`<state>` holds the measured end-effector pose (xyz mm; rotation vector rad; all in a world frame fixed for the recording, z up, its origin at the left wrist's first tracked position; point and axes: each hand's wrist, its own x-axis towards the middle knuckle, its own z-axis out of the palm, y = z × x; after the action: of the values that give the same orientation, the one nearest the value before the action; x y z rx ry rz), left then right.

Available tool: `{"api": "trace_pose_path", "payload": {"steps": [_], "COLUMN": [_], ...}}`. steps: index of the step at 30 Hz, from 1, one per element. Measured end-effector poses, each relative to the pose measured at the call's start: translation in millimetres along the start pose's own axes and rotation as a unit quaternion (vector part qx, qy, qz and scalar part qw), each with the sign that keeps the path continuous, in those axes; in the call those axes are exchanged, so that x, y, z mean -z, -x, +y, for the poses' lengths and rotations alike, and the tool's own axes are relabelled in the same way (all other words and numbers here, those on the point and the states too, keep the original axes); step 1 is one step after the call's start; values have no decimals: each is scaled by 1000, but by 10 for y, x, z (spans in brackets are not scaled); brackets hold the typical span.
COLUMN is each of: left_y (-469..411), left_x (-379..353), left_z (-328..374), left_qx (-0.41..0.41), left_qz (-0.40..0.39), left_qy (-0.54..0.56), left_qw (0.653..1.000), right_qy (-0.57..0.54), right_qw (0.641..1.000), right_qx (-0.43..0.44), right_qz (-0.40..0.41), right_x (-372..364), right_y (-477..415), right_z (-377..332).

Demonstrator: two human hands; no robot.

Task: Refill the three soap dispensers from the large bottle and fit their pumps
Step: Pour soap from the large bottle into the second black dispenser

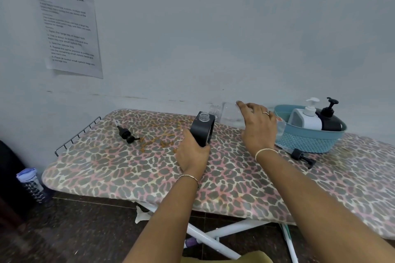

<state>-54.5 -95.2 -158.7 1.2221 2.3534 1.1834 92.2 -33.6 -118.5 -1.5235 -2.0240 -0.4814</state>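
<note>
my left hand [193, 151] is wrapped around the open dark dispenser [202, 129], tilted on the ironing board [106, 166]. my right hand [259, 128] grips the clear large bottle [228, 114], tipped sideways, mouth toward the dispenser. two pumps [127, 135] lie loose

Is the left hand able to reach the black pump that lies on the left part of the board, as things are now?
Probably not at once: the left hand is closed around the black dispenser. The black pump lies in the open to its left, with bare ironing board between, so after letting go the way looks free.
</note>
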Motion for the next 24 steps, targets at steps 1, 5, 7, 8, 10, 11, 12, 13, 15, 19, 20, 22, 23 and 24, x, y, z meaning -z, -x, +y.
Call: {"api": "trace_pose_path", "payload": {"steps": [1,5,7,8,10,11,12,13,15,19,20,22,23,24], "left_y": [1,3,1,1,2,2,2,2,0,0,-1,1,2,2], "left_x": [0,8,8,7,8,8,7,8,6,8,7,9,9,8], "left_z": [-1,-4,-5,-4,-6,-8,-9,-10,-9,-2,-3,-6,-8,-9], "left_qx": [-1,-3,-3,-2,-2,-2,-2,-2,-3,-1,-1,-2,-3,-3], "left_qz": [0,0,0,0,0,0,0,0,0,-1,0,-1,0,0], "left_qy": [1,1,2,2,0,-1,-1,0,0,-4,-5,-7,-8,-7], "left_qw": [1000,1000,1000,1000,1000,1000,1000,1000,1000,1000,1000,1000,1000,1000], "right_qy": [2,16,19,19,18,18,19,21,27,35,36,35,36,37], "right_qw": [1000,1000,1000,1000,1000,1000,1000,1000,999,999,998,998,998,998], "right_qx": [1,7,10,12,13,15,17,19,25,38,42,49,52,55], "right_qz": [-1,-6,-6,-6,-6,-5,-4,-4,-3,5,7,10,12,13], "right_x": [8,23,29,33,38,37,34,32,36,58,64,77,85,96], "right_y": [-1,0,-1,-5,-16,-23,-28,-33,-42,-65,-74,-89,-96,-103], "right_z": [-4,-22,-24,-25,-33,-38,-43,-44,-44,-37,-36,-35,-34,-34]}}
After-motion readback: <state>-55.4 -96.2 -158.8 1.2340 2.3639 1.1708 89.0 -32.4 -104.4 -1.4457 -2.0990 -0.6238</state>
